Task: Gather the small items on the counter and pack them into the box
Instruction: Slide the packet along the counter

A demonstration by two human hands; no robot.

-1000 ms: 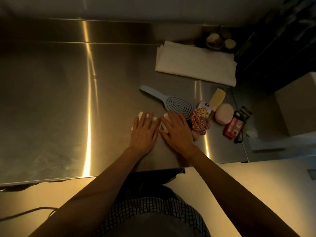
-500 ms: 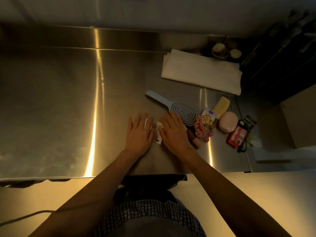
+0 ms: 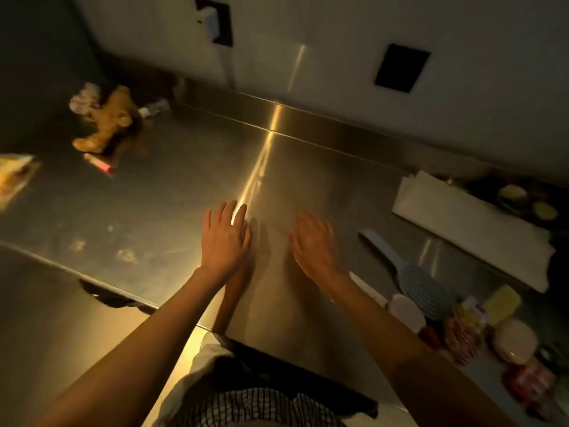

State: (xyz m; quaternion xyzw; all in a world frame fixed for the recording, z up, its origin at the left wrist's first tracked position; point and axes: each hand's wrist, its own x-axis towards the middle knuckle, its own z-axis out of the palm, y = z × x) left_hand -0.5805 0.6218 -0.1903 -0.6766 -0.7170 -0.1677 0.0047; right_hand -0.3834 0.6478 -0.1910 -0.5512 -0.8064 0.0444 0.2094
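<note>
left hand [image 3: 226, 241]: above the middle of the surface, palm down, fingers straight and slightly spread, holding nothing
right hand [image 3: 314, 241]: beside the left, apart from it, palm down, fingers relaxed and a little bent, holding nothing; blurred
surface [image 3: 172, 192]: steel, with a bright streak of light running from the back edge toward the left hand
hairbrush [image 3: 409, 272]: pale blue, right of the right hand, handle pointing away toward the back, lying flat
small items, right cluster: crowded together near the front right edge; pale round pad [image 3: 406, 312] just beside the right forearm, red-and-white patterned bundle [image 3: 463, 337] next to it, yellow block [image 3: 502, 303] just behind, pinkish round piece [image 3: 514, 340] further right, red packet [image 3: 532, 380] at the frame's lower right; all blurred
small items, left cluster: well apart from the hands at the far left; brown plush toy [image 3: 107, 124] lying near the back, pink tube [image 3: 100, 163] just in front of it, small clear bottle [image 3: 154, 107] beside the toy toward the wall, yellowish packet [image 3: 14, 175] at the left edge
folded white cloth [image 3: 468, 226]: at the back right, behind the hairbrush
box: cannot tell where, none clearly seen
wall [image 3: 338, 57]: behind the surface, with a dark rectangular opening [image 3: 401, 67] and a white plug [image 3: 212, 21] in an outlet
</note>
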